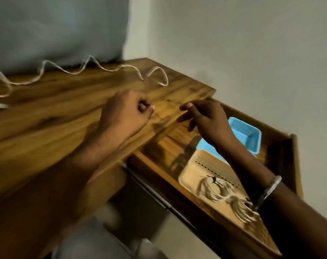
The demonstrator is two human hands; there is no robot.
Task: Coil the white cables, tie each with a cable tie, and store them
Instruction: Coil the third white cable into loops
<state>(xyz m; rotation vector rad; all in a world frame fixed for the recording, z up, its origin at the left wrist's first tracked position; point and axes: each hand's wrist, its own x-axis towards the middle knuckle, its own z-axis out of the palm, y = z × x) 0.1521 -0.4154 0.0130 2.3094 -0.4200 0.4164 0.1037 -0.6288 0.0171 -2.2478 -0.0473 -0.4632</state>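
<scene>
A long white cable [78, 71] lies uncoiled in loose waves along the back of the wooden table [46, 116], running off the left edge. Two coiled, tied white cables [215, 189] rest in a beige tray [192, 165] inside the open drawer [278, 144]. My left hand [125, 113] hovers over the table near its right end, fingers curled shut with nothing visible in them. Over the drawer's back corner, my right hand [207, 118] has its fingers loosely spread and holds nothing. Both hands are short of the cable's end.
A blue tray [252, 139] sits behind the beige one in the drawer. A pale blue cushion [56, 28] leans against the wall behind the table. White walls close off the right side. The picture is motion-blurred.
</scene>
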